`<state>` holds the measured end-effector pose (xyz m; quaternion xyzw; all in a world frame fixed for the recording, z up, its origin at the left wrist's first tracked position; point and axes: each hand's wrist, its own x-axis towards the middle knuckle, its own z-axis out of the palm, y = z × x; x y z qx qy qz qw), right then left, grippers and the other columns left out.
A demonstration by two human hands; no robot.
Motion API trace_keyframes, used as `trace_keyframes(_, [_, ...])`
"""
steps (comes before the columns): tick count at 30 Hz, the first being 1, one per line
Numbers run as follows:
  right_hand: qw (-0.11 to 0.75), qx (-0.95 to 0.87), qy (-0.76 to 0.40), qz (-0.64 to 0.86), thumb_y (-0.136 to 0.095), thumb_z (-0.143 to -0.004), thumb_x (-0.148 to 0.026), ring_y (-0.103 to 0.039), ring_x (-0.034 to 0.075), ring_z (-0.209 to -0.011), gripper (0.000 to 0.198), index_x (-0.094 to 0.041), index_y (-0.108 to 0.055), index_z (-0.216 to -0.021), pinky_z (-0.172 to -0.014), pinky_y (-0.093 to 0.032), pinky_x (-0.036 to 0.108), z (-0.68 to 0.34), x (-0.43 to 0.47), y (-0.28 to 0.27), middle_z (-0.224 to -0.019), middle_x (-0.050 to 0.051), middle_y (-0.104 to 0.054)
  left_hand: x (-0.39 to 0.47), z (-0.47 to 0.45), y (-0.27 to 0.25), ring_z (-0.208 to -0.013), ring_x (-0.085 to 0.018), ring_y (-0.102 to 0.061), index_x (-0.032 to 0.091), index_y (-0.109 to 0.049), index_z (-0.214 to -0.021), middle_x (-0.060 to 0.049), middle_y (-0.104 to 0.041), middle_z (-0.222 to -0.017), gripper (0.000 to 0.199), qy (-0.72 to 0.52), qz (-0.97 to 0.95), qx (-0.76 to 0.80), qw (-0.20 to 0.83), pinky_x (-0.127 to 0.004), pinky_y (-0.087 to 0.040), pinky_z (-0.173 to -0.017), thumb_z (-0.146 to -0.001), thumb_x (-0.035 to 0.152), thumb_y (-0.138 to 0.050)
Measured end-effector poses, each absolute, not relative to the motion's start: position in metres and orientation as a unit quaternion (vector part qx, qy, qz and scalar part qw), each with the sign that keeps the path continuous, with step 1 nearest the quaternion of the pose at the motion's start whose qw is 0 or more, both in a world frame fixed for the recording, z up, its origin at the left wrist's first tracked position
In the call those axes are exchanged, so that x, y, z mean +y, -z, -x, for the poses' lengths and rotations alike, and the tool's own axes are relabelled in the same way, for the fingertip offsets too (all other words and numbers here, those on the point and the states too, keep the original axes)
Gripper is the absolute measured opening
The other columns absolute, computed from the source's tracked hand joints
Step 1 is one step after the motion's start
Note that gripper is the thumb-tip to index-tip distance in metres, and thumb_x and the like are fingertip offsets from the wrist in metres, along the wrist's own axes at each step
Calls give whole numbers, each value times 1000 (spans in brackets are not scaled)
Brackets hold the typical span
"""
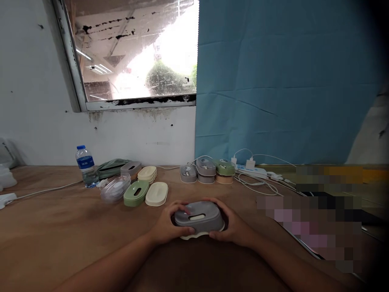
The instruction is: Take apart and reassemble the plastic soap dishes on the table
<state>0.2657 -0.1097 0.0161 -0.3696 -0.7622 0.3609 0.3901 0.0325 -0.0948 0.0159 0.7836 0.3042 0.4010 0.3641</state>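
Observation:
Both of my hands hold a grey oval plastic box (209, 221) with a slot in its top, low over the front of the table. A cream, wavy edge shows under its grey shell, and something pale is visible through the slot. My left hand (170, 223) wraps the left side, with fingers on the top and the thumb along the front. On the right side, my right hand (235, 225) grips with its fingers behind and its thumb at the front lower edge. The underside is hidden.
Behind lie a green slotted cover (130, 198), a cream oval tray (156, 194), stacked cream trays (147, 174) and clear plastic shells (115, 189). Similar boxes (206, 169) stand by the wall. A water bottle (86, 166) stands left; cables and a power strip (253, 172) lie right.

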Motion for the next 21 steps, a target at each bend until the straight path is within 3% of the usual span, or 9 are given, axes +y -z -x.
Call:
trace_keyframes(4, [359, -773, -358, 382, -74, -54, -34, -45, 26, -112, 84, -20, -31, -125, -95, -36, 38, -264, -112, -18, -125, 10, -43, -93, -32, -16, -89, -19, -55, 18, -62, -79, -6, -61, -92, 29, -410, -773, 324, 360, -29, -42, -79, -62, 40, -68])
trace_keyframes(8, [323, -787, -351, 391, -75, -52, -31, -39, 25, -117, 94, -21, -24, -130, -99, -31, 39, -261, -116, -22, -129, 10, -38, -90, -28, -14, -85, -18, -56, 18, -60, -82, -5, -63, -89, 31, -419, -760, 341, 362, -28, -43, -74, -66, 45, -63])
trace_keyframes(14, [315, -784, -344, 410, -72, -53, -21, -42, 24, -113, 95, -23, -19, -131, -95, -35, 37, -263, -117, -22, -128, 8, -39, -94, -19, -23, -99, -21, -53, 20, -62, -91, -8, -58, -106, 45, -333, -876, 220, 270, -30, -40, -88, -53, 39, -74])
trace_keyframes(17, [309, -789, -349, 400, -70, -55, -18, -45, 22, -111, 94, -23, -16, -132, -94, -37, 36, -266, -116, -22, -126, 8, -41, -95, -16, -26, -101, -21, -54, 22, -62, -97, -8, -58, -110, 48, -305, -900, 205, 233, -32, -38, -91, -54, 40, -73])
trace_keyframes(21, [314, -796, -333, 396, -71, -54, -21, -42, 24, -115, 96, -22, -15, -132, -96, -35, 38, -267, -115, -24, -128, 10, -39, -95, -16, -27, -107, -23, -51, 24, -64, -93, -4, -65, -100, 41, -307, -911, 203, 187, -42, -22, -103, -57, 40, -72])
